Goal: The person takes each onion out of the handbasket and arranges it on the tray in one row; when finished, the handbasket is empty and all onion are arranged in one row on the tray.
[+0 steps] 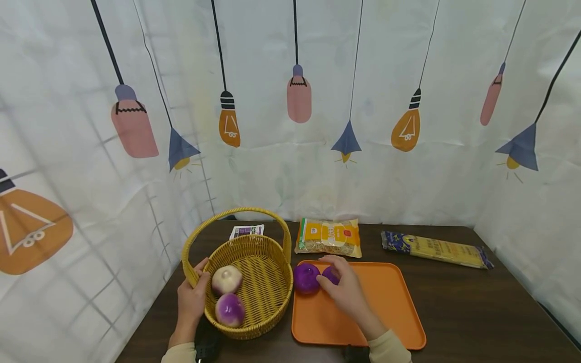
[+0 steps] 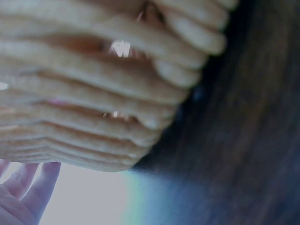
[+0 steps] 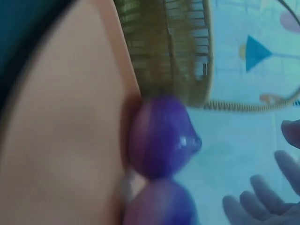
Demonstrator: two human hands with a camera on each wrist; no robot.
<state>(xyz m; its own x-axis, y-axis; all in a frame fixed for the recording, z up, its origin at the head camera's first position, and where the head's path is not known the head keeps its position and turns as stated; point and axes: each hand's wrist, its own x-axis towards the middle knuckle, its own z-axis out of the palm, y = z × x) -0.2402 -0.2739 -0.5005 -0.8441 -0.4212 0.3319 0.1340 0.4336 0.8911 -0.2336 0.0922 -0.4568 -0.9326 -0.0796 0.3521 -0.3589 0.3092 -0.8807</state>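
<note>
Left grip (image 1: 192, 297) holds basket (image 1: 263, 287); only wrist view shows wide right grip (image 1: 346, 291) off onions (image 3: 161, 136).

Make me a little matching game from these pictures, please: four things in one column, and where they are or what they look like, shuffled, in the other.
1. Wicker basket
2. Tray
3. Pale-topped vegetable
4. Long packet

A. Lies at the back right of the table
B. Plain orange
C. Touched on its left side by the left fingers
D. Inside the wicker basket, beside a purple vegetable

Pairs: 1-C, 2-B, 3-D, 4-A
</note>
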